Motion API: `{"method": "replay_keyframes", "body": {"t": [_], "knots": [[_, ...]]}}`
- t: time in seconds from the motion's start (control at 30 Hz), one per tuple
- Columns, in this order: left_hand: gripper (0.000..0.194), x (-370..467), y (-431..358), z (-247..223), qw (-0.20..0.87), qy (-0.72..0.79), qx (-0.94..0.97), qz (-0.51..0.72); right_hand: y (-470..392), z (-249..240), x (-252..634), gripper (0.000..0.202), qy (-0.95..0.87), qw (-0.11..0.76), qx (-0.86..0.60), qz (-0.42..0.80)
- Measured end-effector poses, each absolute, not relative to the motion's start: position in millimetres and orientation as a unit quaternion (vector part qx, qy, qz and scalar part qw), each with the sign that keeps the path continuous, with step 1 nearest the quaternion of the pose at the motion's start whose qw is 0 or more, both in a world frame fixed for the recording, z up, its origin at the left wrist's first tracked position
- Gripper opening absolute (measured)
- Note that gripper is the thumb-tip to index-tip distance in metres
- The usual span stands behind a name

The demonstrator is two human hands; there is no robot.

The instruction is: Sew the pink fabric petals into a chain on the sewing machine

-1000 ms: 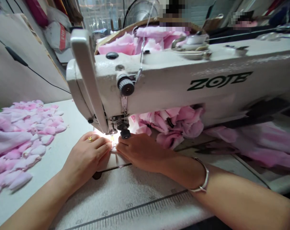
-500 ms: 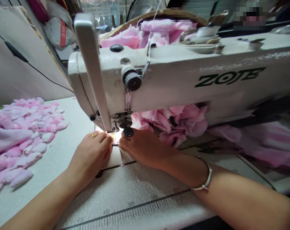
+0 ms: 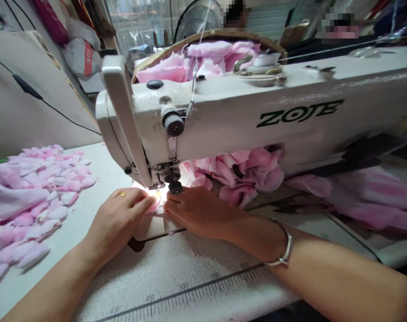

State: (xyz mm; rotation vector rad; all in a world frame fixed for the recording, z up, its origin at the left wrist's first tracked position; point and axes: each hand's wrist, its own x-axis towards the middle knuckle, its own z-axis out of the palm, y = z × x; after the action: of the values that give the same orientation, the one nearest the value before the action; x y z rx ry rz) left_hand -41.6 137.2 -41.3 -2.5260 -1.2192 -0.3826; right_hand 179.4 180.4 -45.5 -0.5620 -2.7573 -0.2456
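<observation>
Under the needle area of a white sewing machine (image 3: 216,116), a small pink fabric piece (image 3: 154,205) lies in bright lamp light. My left hand (image 3: 119,219), with a ring on one finger, pinches that piece at its left edge. Close by on the right, my right hand (image 3: 199,210) is curled, its fingertips pressed down beside the presser foot (image 3: 158,188). Whatever those fingers hold is hidden. Behind my right hand, a bunch of pink fabric pieces (image 3: 237,172) sits beneath the machine arm.
Many small pink pieces (image 3: 49,197) are heaped on the table at left. More pink cloth (image 3: 364,197) lies at right. A basket (image 3: 273,40) of pink fabric and a fan (image 3: 199,20) stand behind the machine. A printed ruler (image 3: 183,295) runs along the front edge.
My left hand has shifted slightly left, away from my right, uncovering the pink piece between them. The whole view has tilted and shifted a little; my right hand remains beside the presser foot.
</observation>
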Motion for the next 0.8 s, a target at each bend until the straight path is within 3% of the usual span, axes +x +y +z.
{"method": "replay_keyframes", "body": {"t": [0.43, 0.8], "knots": [[0.015, -34.4, 134.0, -33.0, 0.061, -0.397, -0.91, -0.102, 175.9, -43.2, 183.2, 0.009, -0.961, 0.135, -0.206, -0.126], [0.018, -32.3, 144.2, -47.8, 0.136, -0.438, -0.878, -0.136, 186.0, -41.4, 182.9, 0.011, -0.959, 0.125, -0.226, -0.115]]}}
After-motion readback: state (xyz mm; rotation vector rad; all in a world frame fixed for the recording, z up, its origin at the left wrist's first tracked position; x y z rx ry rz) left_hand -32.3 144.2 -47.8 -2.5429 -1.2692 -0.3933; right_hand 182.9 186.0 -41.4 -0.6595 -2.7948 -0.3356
